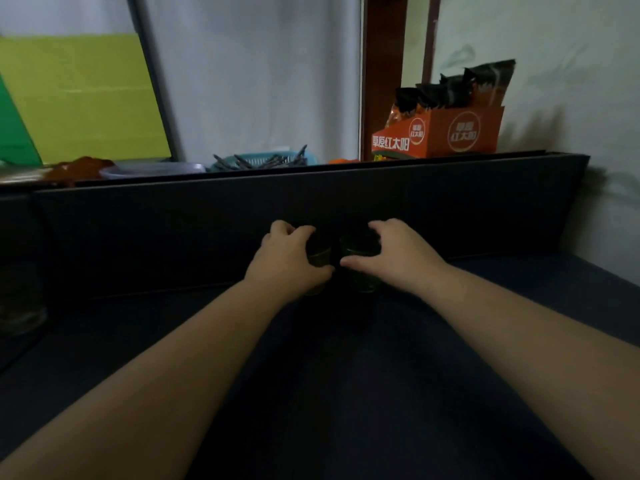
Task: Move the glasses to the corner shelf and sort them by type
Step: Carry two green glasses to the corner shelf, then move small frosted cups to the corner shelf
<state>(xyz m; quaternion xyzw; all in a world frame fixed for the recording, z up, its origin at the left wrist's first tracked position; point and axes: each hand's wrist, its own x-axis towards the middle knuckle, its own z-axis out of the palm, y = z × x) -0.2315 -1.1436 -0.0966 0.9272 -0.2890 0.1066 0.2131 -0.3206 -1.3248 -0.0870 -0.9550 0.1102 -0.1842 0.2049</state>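
- My left hand (289, 261) grips one glass (318, 252), my right hand (391, 254) wraps the other glass (360, 258).
- Both glasses side by side, just before the dark back panel (311, 202), probably so like types group together.

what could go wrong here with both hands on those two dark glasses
1. The left glass and right glass sit very close together, so lifting both may knock them together.
2. Each is gripped by one hand, left hand and right hand, in dim light against a dark counter; a slip seems possible.
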